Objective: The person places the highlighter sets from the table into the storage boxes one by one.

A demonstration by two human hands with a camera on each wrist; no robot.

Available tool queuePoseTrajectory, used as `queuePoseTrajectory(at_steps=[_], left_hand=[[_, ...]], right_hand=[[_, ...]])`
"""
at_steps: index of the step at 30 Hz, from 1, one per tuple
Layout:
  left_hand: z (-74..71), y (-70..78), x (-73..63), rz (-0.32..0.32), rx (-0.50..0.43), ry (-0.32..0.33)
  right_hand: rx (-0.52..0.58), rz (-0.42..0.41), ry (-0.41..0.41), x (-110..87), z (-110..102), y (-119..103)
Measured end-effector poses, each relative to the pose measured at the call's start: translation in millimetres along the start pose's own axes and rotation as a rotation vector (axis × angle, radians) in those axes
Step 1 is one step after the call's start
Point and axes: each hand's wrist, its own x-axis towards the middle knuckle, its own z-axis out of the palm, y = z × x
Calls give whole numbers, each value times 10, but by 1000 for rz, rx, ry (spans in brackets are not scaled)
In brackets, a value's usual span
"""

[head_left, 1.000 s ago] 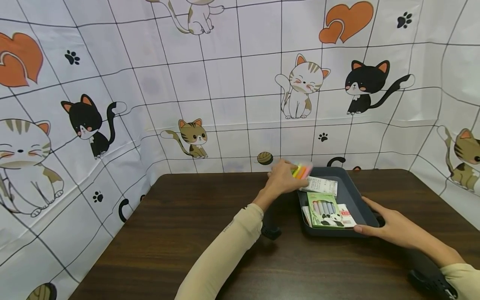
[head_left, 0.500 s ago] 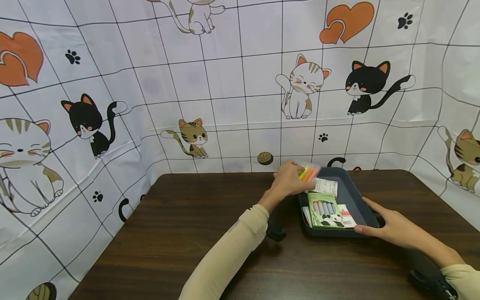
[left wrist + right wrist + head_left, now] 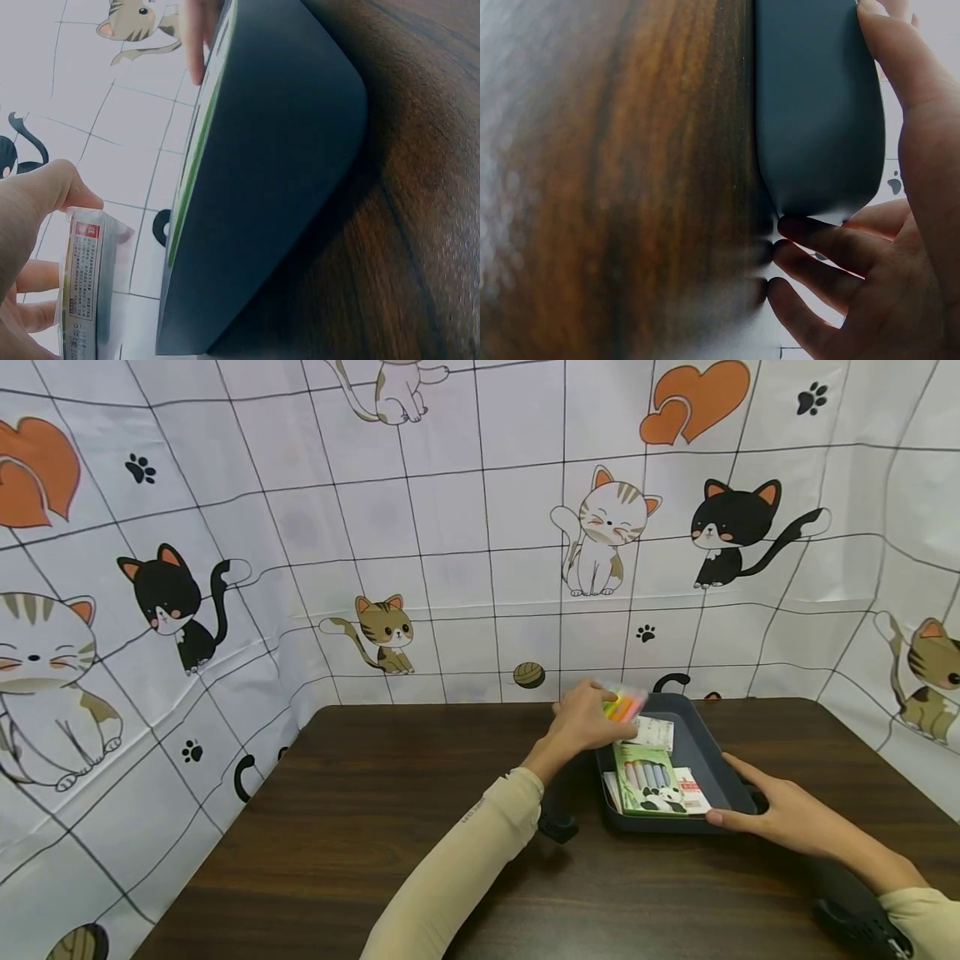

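My left hand (image 3: 581, 720) pinches a clear packet of yellow, orange and pink sticks, perhaps highlighters (image 3: 628, 703), over the far left part of a dark grey tray (image 3: 711, 752). A printed label with a red patch on the packet (image 3: 86, 277) faces the left wrist camera, and thumb and fingers grip its end there. At the tray's near right corner, my right hand (image 3: 783, 810) holds the rim, thumb at the front and fingers along the outer side. A green panda box with pictured coloured pens (image 3: 649, 779) lies in the tray.
A white printed pack (image 3: 654, 732) lies behind the panda box, and a white and red one (image 3: 692, 791) partly under it. The tray stands on a dark wooden table (image 3: 360, 827). A white cat-print sheet (image 3: 450, 543) hangs behind.
My left hand has moved to the right with the packet, further over the tray, slowing lately. The right hand and the tray have stayed where they were.
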Motion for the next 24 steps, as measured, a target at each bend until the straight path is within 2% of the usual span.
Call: queuePoseTrajectory(at_steps=[10, 17, 24], left_hand=[[47, 86, 61, 34, -16, -6], [73, 106, 101, 63, -19, -69], [110, 91, 144, 84, 15, -97]], right_hand=[[-4, 0, 10, -13, -13, 14], [0, -3, 8, 0, -10, 17], [6, -8, 8, 8, -5, 6]])
